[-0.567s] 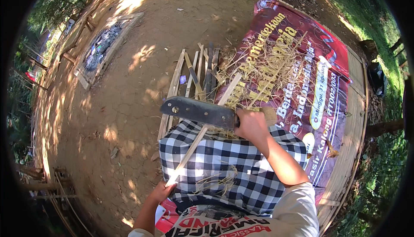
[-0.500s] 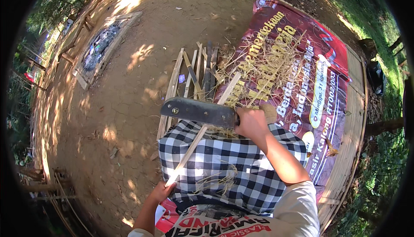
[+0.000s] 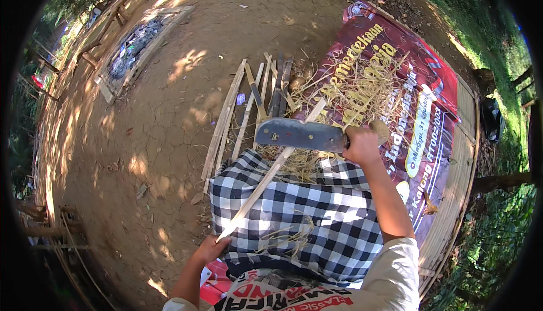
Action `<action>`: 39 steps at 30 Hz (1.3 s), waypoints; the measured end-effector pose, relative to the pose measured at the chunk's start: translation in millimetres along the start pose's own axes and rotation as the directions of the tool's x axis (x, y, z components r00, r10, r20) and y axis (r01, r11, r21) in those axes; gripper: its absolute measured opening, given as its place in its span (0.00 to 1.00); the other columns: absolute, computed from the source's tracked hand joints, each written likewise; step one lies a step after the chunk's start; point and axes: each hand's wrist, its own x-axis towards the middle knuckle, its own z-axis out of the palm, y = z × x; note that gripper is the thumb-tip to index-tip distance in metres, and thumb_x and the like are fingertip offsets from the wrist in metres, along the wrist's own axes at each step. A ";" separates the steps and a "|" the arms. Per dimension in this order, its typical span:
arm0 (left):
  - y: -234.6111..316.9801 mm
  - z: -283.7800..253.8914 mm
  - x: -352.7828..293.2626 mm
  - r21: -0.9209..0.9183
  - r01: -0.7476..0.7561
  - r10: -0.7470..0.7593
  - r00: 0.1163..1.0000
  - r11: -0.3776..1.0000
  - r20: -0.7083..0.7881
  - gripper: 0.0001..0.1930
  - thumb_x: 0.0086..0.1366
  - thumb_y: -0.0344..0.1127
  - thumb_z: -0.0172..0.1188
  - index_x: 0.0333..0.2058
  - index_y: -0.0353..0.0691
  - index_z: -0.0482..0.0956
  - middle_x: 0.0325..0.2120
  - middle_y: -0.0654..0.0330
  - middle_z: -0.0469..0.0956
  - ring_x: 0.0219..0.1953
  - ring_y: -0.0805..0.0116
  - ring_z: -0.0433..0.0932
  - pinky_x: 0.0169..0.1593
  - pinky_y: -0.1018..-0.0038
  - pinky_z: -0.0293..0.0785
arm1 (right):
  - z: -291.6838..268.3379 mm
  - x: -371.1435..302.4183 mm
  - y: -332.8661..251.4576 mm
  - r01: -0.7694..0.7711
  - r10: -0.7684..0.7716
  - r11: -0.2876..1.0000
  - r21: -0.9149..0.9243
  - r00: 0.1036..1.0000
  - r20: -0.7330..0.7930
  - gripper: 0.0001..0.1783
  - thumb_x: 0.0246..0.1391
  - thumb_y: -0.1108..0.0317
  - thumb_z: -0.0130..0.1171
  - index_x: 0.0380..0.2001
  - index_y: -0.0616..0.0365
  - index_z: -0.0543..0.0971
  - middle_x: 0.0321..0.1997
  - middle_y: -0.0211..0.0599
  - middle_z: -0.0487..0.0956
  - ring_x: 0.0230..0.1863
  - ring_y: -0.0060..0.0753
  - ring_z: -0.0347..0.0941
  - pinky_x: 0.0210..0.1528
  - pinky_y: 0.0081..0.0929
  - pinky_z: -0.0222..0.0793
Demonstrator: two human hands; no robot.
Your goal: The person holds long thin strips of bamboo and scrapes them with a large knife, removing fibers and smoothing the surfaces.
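My right hand (image 3: 362, 145) is closed round the wooden handle of a broad dark machete (image 3: 302, 135). Its blade points left and lies across the upper part of a pale bamboo strip (image 3: 254, 198). At the strip's lower end, my left hand (image 3: 213, 249) grips it above my left thigh. The strip slants up and right over a black-and-white checked cloth (image 3: 294, 203) covering my lap. A few thin shavings lie on the cloth. Beyond the blade, the strip's far end reaches over a heap of curled shavings (image 3: 362, 79).
Several bamboo strips (image 3: 226, 119) and dark pieces (image 3: 277, 96) lie on the bare earth ahead. A dark red printed banner (image 3: 418, 113) covers a bamboo platform (image 3: 452, 198) on the right. Far left is a wood-framed ash pit (image 3: 136, 51).
My right hand has drawn the machete to the right and slightly up along the strip. My left hand still grips the lower end. The view has shifted slightly.
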 end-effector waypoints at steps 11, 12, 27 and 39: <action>-36.0 4.7 23.1 0.073 -0.060 0.065 0.996 0.996 -0.057 0.27 0.65 0.53 0.57 0.18 0.33 0.73 0.12 0.64 0.66 0.20 0.76 0.64 0.25 0.70 0.63 | -69.9 -85.2 128.8 -0.816 0.814 0.578 -0.001 0.576 -0.074 0.16 0.43 0.60 0.62 0.26 0.66 0.81 0.26 0.55 0.80 0.33 0.56 0.79 0.38 0.44 0.73; -29.1 1.0 21.1 0.079 -0.074 0.078 0.996 0.994 -0.045 0.27 0.65 0.53 0.57 0.18 0.32 0.73 0.12 0.65 0.66 0.20 0.76 0.63 0.25 0.70 0.63 | -66.9 -99.1 128.9 -0.825 0.823 0.566 -0.005 0.565 -0.050 0.16 0.43 0.60 0.63 0.26 0.66 0.81 0.25 0.54 0.80 0.32 0.56 0.79 0.38 0.44 0.73; -29.3 34.0 1.9 0.093 -0.184 0.206 0.901 0.978 -0.381 0.21 0.66 0.41 0.55 0.18 0.33 0.69 0.12 0.64 0.59 0.19 0.75 0.58 0.22 0.67 0.59 | -50.2 -57.4 -30.6 -0.599 0.615 0.710 0.372 0.784 0.088 0.16 0.39 0.63 0.63 0.33 0.59 0.80 0.25 0.49 0.80 0.33 0.54 0.79 0.36 0.44 0.74; 21.8 42.4 -9.6 0.289 -0.028 0.173 0.853 0.957 -0.492 0.27 0.63 0.50 0.59 0.16 0.30 0.71 0.09 0.50 0.60 0.14 0.65 0.61 0.22 0.61 0.60 | -18.0 -63.3 -52.6 -0.464 0.456 0.597 0.654 0.867 0.199 0.14 0.36 0.69 0.63 0.30 0.65 0.79 0.22 0.51 0.77 0.25 0.51 0.77 0.30 0.34 0.71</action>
